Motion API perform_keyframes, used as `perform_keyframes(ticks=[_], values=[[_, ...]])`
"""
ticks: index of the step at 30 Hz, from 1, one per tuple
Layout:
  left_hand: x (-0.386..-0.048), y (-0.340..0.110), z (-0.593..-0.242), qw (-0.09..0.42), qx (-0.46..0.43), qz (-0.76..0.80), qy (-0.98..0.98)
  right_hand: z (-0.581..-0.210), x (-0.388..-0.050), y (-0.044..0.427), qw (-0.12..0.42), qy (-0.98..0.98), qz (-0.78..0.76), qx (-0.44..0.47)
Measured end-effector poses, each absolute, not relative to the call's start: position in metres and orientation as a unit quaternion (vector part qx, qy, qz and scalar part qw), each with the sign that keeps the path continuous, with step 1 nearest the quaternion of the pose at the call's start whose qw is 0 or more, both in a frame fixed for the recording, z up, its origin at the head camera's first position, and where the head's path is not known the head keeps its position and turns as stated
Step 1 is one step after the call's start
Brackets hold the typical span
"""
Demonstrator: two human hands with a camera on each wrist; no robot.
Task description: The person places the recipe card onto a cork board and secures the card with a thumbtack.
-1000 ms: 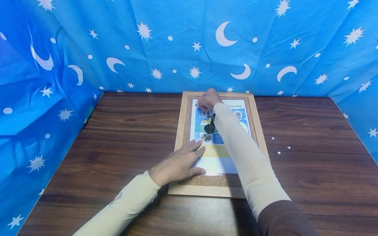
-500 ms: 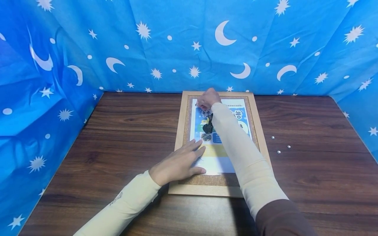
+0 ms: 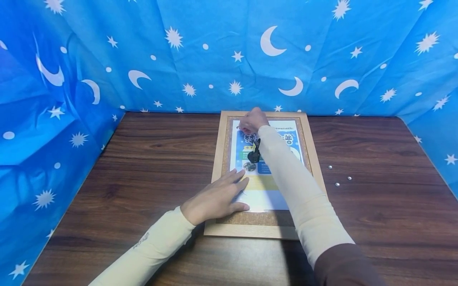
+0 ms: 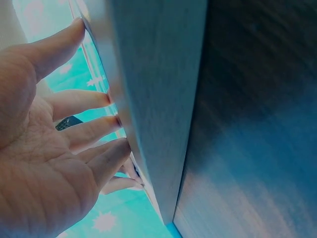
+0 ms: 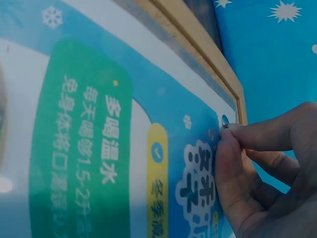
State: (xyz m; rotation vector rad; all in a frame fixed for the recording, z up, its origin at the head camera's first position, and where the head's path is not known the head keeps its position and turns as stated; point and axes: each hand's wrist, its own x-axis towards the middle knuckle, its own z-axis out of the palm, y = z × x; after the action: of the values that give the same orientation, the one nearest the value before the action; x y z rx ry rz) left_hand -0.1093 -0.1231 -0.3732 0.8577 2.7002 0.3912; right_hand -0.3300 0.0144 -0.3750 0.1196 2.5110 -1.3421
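Note:
A printed poster [image 3: 266, 200] with blue, green and yellow panels lies on a cork board [image 3: 247, 218] with a pale wooden frame [image 3: 250, 231]. Fingers spread, my left hand [image 3: 218, 197] rests on the poster's lower left part; in the left wrist view its fingertips [image 4: 115, 121] touch the surface. My right hand [image 3: 254, 120] is at the poster's top left corner. There, in the right wrist view, its thumb and forefinger pinch a small silver thumbtack [image 5: 225, 121] against the paper. The tack's point is hidden.
Three silver thumbtacks [image 3: 337, 184] lie on the dark wood table [image 3: 375, 222], right of the board. A blue cloth [image 3: 222, 59] with moons and stars hangs behind the board and along both sides. A black wrist camera [image 3: 254, 155] hangs below the right wrist, over the poster.

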Motion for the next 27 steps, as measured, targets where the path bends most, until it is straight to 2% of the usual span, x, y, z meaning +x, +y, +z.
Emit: perform_keyframes(ticks=[14,27], values=[[-0.110,-0.120,-0.370,0.144,0.298,0.132,0.935,-0.350,-0.304,0.042,0.180,0.819,-0.542,-0.047],[-0.109,-0.121,-0.373,0.145,0.283,0.136,0.938,-0.328,-0.266,0.091,0.141,0.865,-0.472,-0.100]])
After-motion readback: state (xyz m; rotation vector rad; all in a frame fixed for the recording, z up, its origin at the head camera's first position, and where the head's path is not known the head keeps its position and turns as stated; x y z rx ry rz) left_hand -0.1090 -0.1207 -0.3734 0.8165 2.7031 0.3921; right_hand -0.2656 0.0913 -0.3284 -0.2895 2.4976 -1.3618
